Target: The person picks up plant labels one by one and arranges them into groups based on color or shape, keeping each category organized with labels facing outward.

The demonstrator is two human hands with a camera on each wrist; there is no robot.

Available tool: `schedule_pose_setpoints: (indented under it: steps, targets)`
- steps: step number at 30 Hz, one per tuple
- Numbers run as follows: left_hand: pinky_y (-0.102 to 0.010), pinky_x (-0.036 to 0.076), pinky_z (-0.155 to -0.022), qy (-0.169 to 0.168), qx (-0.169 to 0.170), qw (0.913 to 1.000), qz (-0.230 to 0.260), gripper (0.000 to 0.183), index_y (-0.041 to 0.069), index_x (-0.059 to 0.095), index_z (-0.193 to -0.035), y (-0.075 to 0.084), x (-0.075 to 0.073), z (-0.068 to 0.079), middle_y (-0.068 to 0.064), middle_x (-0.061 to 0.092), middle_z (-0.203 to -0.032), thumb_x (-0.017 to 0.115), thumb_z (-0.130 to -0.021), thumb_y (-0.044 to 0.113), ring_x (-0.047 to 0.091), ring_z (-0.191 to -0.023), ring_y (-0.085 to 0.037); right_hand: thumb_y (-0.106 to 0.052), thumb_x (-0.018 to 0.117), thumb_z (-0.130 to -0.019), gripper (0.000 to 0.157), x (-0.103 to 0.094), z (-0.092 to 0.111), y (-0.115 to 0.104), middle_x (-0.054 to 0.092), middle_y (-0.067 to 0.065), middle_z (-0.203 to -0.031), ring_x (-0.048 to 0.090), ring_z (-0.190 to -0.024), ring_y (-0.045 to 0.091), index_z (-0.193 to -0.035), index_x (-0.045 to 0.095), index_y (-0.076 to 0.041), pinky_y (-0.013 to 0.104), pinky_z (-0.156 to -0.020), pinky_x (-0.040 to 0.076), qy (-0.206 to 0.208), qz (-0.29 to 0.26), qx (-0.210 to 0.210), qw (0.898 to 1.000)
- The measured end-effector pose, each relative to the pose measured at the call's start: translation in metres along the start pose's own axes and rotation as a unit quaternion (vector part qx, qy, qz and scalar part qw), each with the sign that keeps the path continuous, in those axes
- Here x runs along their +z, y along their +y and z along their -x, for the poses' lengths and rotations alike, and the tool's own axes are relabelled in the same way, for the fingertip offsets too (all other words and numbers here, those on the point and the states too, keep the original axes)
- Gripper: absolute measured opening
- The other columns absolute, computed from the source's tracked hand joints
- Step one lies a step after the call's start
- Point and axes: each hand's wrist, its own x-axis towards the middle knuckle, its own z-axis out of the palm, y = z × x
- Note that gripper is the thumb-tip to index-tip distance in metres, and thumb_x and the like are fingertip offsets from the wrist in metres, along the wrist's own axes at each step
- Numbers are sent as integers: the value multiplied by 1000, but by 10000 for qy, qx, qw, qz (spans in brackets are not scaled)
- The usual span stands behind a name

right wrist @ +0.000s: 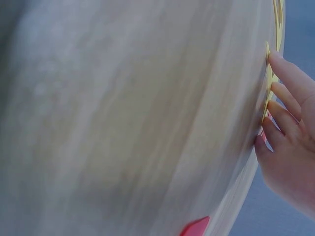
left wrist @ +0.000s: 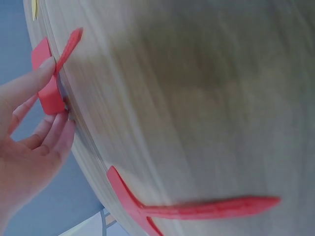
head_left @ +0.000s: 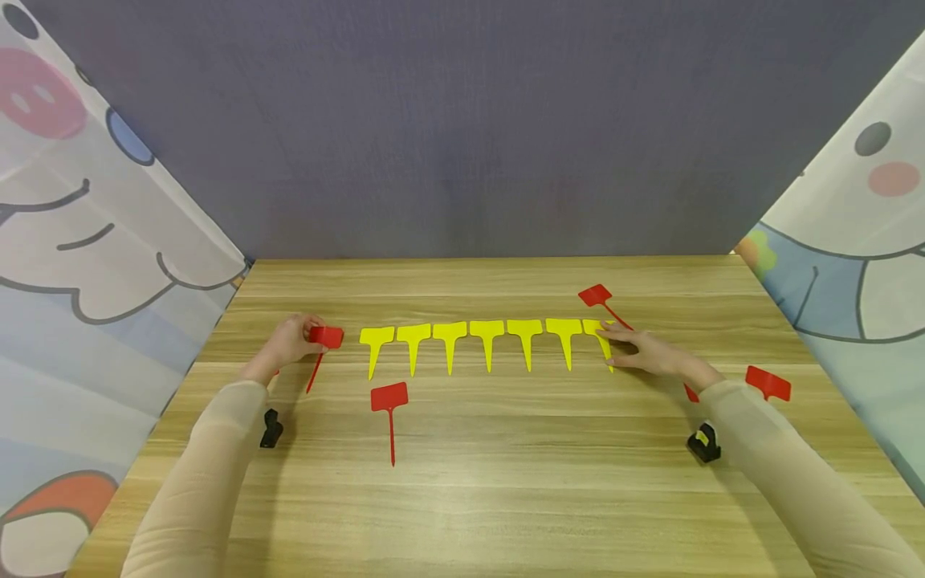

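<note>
My left hand [head_left: 291, 340] pinches a red plant label [left wrist: 50, 93] by its flat head, thumb on one face and fingers behind. Its thin stem points down toward the table. Several yellow T-shaped plant labels [head_left: 450, 331] lie in a row with their points toward me. At the row's right end, my right hand [head_left: 646, 353] rests its extended fingertips on the last yellow label [head_left: 594, 327], partly covering it. A red label [head_left: 596, 295] lies slanted behind that hand, which hides part of its stem.
Another red label [head_left: 390, 396] lies in front of the row. One more red label [head_left: 768, 383] is partly behind my right sleeve. A red label [left wrist: 197, 209] lies near my left wrist. Small black objects [head_left: 270, 429] sit beside each forearm. A grey panel [head_left: 462, 144] borders the table's back.
</note>
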Motion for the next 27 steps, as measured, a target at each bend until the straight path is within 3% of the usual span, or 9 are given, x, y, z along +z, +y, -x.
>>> schedule_pose_setpoints:
  steps: [10,21,27]
  targets:
    - [-39,44,-68,195,-195,9996,103,39,-9,49,-105,4,2,0,-24,54,-90,68,-73,0,51,-80,-32,-23,58,-86,61,1,-2,6,20,21,-142,12,-130,41,-135,32,2,56,-99,18,-22,-8,50,10000]
    - [-45,46,-73,249,-161,9991,293,30,-10,48,-106,7,0,3,-32,53,-100,60,-78,-6,53,-89,-41,-25,58,-86,62,2,-2,5,20,20,-143,12,-130,40,-135,32,1,56,-99,18,-29,-16,82,10000]
    - [-37,47,-66,295,-203,9989,299,24,-9,51,-105,5,-2,4,-28,53,-97,55,-82,-4,54,-85,-37,-24,58,-86,62,2,-2,6,20,21,-142,12,-129,41,-135,32,2,57,-98,19,-22,-24,43,10000]
